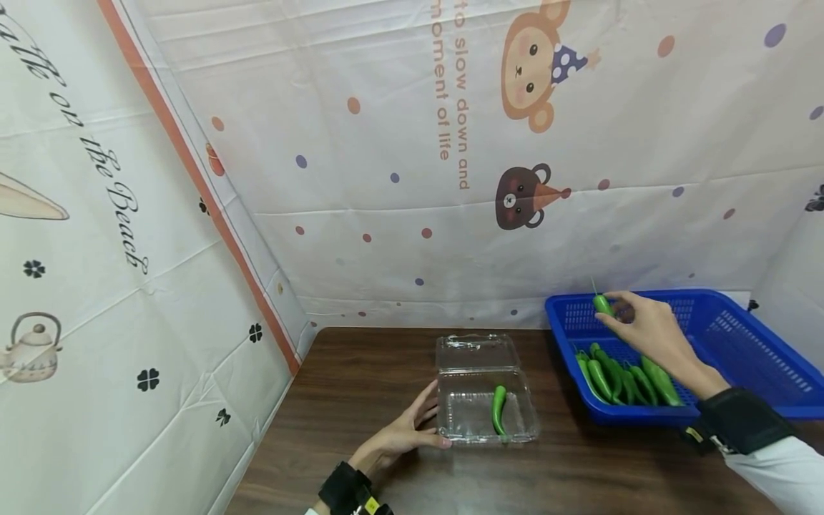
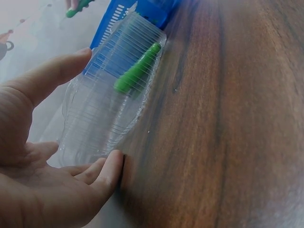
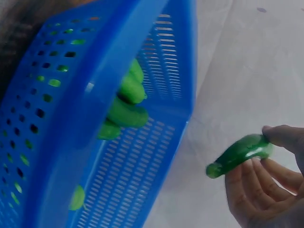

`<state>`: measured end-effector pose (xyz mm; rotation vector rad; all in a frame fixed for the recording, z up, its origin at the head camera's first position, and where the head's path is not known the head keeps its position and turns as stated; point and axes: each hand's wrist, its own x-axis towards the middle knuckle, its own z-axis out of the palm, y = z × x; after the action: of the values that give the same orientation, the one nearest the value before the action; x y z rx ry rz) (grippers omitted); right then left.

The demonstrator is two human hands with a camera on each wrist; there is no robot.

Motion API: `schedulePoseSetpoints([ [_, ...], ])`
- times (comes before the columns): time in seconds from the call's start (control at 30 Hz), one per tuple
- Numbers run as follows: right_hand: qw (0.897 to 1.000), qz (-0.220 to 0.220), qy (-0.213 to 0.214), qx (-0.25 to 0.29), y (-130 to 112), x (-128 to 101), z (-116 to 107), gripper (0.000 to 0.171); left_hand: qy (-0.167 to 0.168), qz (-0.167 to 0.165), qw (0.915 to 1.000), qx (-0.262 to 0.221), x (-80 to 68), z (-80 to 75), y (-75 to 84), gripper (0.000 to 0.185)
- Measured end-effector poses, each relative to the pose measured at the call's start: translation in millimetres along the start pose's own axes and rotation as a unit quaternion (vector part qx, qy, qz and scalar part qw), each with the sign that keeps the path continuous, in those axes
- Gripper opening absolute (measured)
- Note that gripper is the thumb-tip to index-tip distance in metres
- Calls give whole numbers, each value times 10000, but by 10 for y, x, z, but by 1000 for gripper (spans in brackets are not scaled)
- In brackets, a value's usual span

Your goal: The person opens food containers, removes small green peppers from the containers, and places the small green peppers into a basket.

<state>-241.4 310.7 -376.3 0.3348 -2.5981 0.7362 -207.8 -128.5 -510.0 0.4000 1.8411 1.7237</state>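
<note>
The right hand (image 1: 650, 330) hangs over the blue basket (image 1: 759, 357), fingertips pinching a green pepper (image 1: 603, 305) by one end, clear of the pile of peppers (image 1: 621, 378) heaped at the basket's near end. The clear box (image 1: 484, 400) lies well off to the left of that grip, lid flung open at the back, and one pepper in the box (image 1: 498, 409) runs front to back along its right side. The left hand (image 1: 412, 429) is the nearer one to the box: fingers straight and spread, touching its left edge, gripping nothing. In the head view the right hand covers most of the held pepper; its far end pokes up, thin stalk barely readable. The wrist views are blurred.
</note>
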Motion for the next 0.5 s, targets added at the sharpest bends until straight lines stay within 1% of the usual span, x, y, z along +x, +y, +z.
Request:
schedulePoseSetpoints([
  [0.1, 9991, 126, -389, 57, 26, -42, 40, 42, -22, -11, 10000, -10, 4, -3, 1, 112],
  [0.27, 9942, 309, -1028, 109, 70, -144, 154, 39, -48, -29, 10000, -43, 17, -11, -8, 112],
  [0.4, 9912, 335, -1279, 93, 83, -214, 258, 39, -42, -29, 10000, -57, 17, -13, -15, 112],
  [0.5, 9899, 304, -1380, 105, 91, -251, 322, 39, -37, -36, 10000, -40, 10, -10, -16, 112],
])
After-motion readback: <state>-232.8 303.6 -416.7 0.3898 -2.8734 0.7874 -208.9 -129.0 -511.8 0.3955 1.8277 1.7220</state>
